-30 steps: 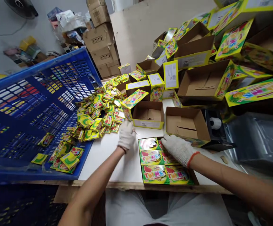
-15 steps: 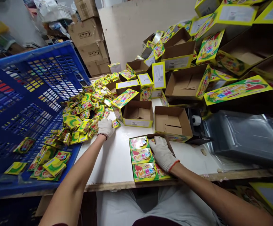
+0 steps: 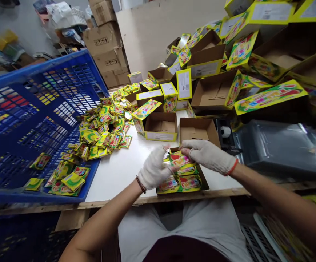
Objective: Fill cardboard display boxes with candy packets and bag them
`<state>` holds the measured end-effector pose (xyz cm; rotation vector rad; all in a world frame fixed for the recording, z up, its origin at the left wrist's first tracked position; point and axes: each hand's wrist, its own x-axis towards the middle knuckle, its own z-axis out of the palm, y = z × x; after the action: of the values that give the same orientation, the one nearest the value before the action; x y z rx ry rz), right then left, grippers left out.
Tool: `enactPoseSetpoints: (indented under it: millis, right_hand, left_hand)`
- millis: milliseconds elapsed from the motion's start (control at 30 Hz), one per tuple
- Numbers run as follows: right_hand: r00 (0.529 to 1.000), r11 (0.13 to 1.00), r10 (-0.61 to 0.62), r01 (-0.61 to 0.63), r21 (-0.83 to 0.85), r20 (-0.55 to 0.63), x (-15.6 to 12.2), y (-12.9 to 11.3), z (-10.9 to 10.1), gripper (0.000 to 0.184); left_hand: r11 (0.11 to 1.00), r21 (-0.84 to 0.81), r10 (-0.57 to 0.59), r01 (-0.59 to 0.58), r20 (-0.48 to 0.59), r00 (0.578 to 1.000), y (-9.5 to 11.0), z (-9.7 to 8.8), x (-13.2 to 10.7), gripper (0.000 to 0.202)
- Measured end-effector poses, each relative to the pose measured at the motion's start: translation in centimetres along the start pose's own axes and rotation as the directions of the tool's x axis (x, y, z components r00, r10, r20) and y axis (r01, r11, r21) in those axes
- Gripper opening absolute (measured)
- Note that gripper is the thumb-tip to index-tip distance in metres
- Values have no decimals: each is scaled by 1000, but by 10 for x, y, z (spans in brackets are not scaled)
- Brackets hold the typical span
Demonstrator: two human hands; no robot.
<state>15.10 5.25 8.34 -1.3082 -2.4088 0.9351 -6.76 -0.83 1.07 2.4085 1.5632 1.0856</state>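
Observation:
My left hand point(image 3: 154, 168), in a white glove with bare fingertips, is over the left side of a shallow display carton point(image 3: 205, 183). Its fingers curl around a small yellow-green candy packet point(image 3: 167, 154), partly hidden and blurred. My right hand point(image 3: 208, 154), gloved the same way, comes in over the carton's far right corner. Its fingertips are pinched together by the upper packets; what they hold, if anything, is hidden. Inside the carton, colourful candy packets point(image 3: 190, 182) lie flat in rows, with the hands covering part of them.
A heap of loose candy packets point(image 3: 103, 134) spills from a tipped blue crate point(image 3: 92, 78) on the left. Open cartons point(image 3: 162, 136) stand behind the hands, more piled at right. A tape dispenser point(image 3: 225, 133) and clear plastic wrapping point(image 3: 280, 145) lie right. The table's wooden edge point(image 3: 147, 199) is near.
My left hand has moved from the packet heap rightward to the carton. My right hand has lifted off the packets and shifted to the carton's far right corner. The view has shifted slightly.

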Motion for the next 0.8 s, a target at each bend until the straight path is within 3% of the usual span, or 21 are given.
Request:
enactPoseSetpoints:
  millis: [67,133,167,200,233,300,333,433,533,700,800]
  right_hand:
    - [990,973,132,-121,-196,42,-8,3,-12,19]
    - [967,931,239,-204,-303,82,-18,7,-9,17]
    - [956,916,277,-233,-325,97,-22,9,-2,17]
    - [948,907,301,-251,-338,103,-27,10,8,18]
    - [946,901,310,-260,-346,97,-31,11,20,19]
    - [958,901,285,-257,-349,31,-38,13,45,25]
    - [967,906,256,-246,-345,-16,-42,14,57,28]
    - [981,904,166,-192,-382,-102,-51,23,81,29]
    - [990,863,125,-139,-485,-62,-56,29,91,27]
    - [985,843,153,-87,-531,83,-53,23,82,40]
    - [993,872,57,0,-490,103,-57,23,69,42]
  left_hand:
    - [976,99,-190,195,-58,980,-28,-8,7,56]
    - [939,150,-296,310,-109,949,-71,-23,15,58]
    - [895,207,-374,395,-135,917,-94,-31,18,59]
    - [760,386,-511,523,-144,848,-115,-40,21,61]
    - [638,513,-600,573,-135,789,-133,-48,22,64]
    - [529,607,-665,593,-137,734,-158,-61,22,70]
    - [523,622,-669,582,-123,733,-165,-65,20,71]
    - [546,643,-649,537,-81,757,-174,-69,12,69]
    - [572,637,-626,516,-67,777,-175,-68,7,57]
    - [654,541,-576,528,-96,812,-168,-66,7,57]
    - [723,454,-522,521,-136,842,-149,-61,0,63]
